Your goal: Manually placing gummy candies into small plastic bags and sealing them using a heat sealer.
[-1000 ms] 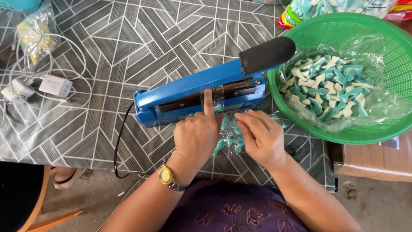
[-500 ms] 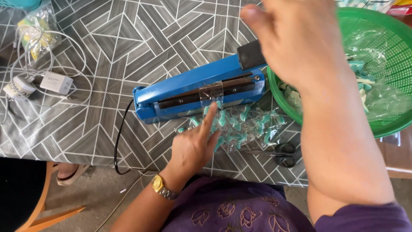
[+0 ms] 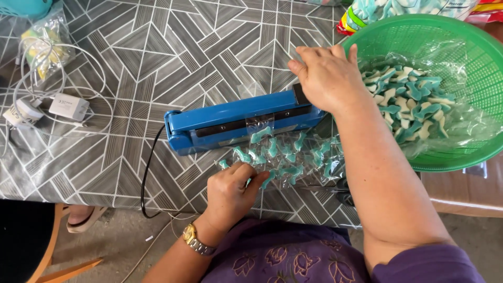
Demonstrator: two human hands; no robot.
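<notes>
Head view: both hands at blue lever-arm heat sealer (image 3: 236,123) on grey geometric-patterned worktop (image 3: 157,52).
Right hand (image 3: 327,78) palm-down, grip clenched over sealer's handle end, arm shut on neck of clear plastic bag of teal-and-white gummy sweets (image 3: 288,157). Left hand (image 3: 233,188) curled, grip grasping bag's near edge, bag lying just beside sealer's front. Green perforated plastic basket (image 3: 471,57) of loose sweets sits right.

Clutter lying around the green basket (image 3: 474,152)

The basket is holding a clear bag of blue-and-white candies (image 3: 414,102); far to its left, a white charger (image 3: 66,106) and tangled white cable (image 3: 63,63) are resting on the grey patterned tablecloth (image 3: 157,52).
</notes>
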